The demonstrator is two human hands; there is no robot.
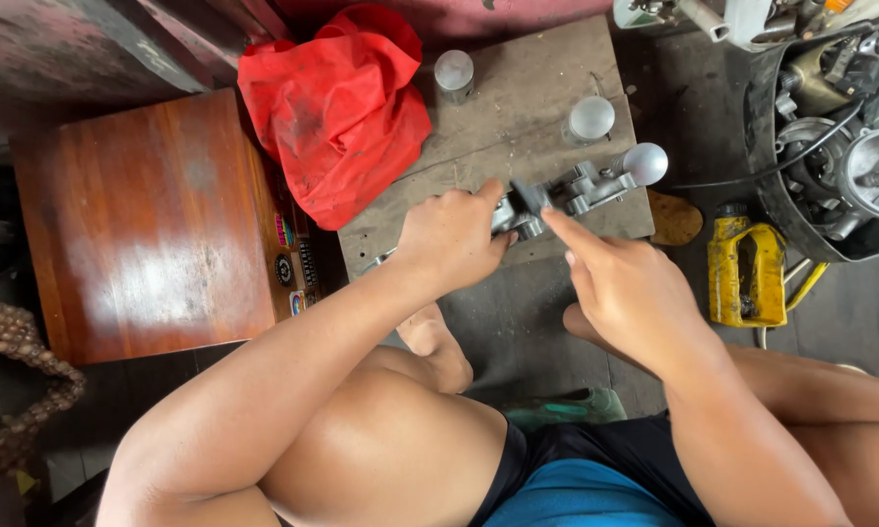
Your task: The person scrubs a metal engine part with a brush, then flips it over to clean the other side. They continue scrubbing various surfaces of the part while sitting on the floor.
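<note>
The left hand (454, 234) has its fingers closed around the near end of the grey metal assembly (576, 187), which lies on the worn board (517, 117) just beyond them. To the right, the right hand (630, 288) extends its fingers (566, 229), loosely spread and holding nothing, onto the assembly's middle. Judged step: steadying and adjusting the part; any next move calls for a firm left-hand hold.

Matt grey metal part (576, 190), rough wooden board (517, 107), red cloth (337, 107) (creased)

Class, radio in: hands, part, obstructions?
Left hand grips grey metal engine part. Right hand fingertips on it. Part over worn board; red cloth alongside.
</note>
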